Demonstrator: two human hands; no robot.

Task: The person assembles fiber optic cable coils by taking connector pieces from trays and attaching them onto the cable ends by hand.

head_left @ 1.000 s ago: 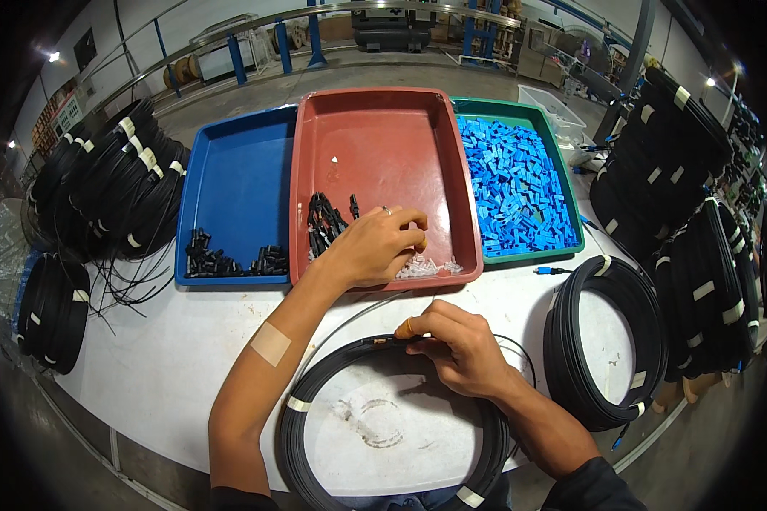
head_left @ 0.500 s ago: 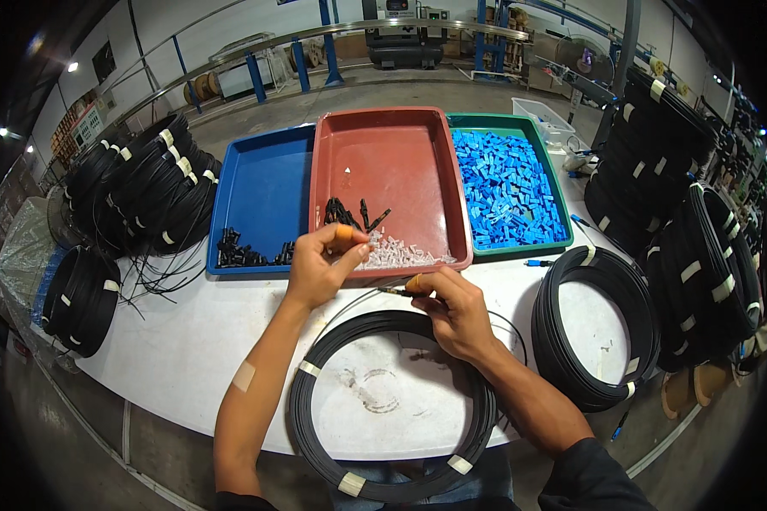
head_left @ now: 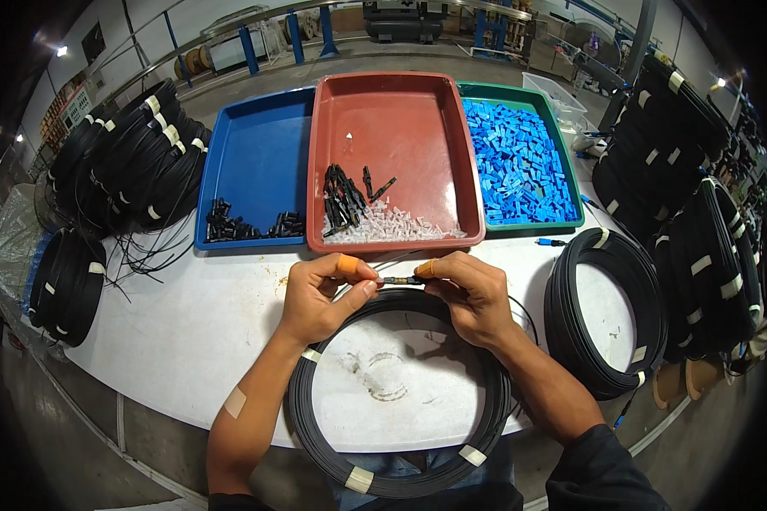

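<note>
Between my hands lies a slim black cable connector, roughly level above the far part of a black cable coil. My right hand pinches the connector's right end between thumb and forefinger. At its left tip, the thumb and forefinger of my left hand are pressed together; anything tiny between them is hidden. Both forefingers wear orange finger covers. Just beyond my hands stands a red tray holding small white pieces and several black connectors.
Left of the red tray, a blue tray holds small black parts. A green tray on the right contains blue connector housings. Another cable coil is at the right; taped coils pile up along both sides of the white table.
My left hand has come nearer from the red tray's front edge to the connector's left tip. The view has tilted down, and the trays sit higher in it.
</note>
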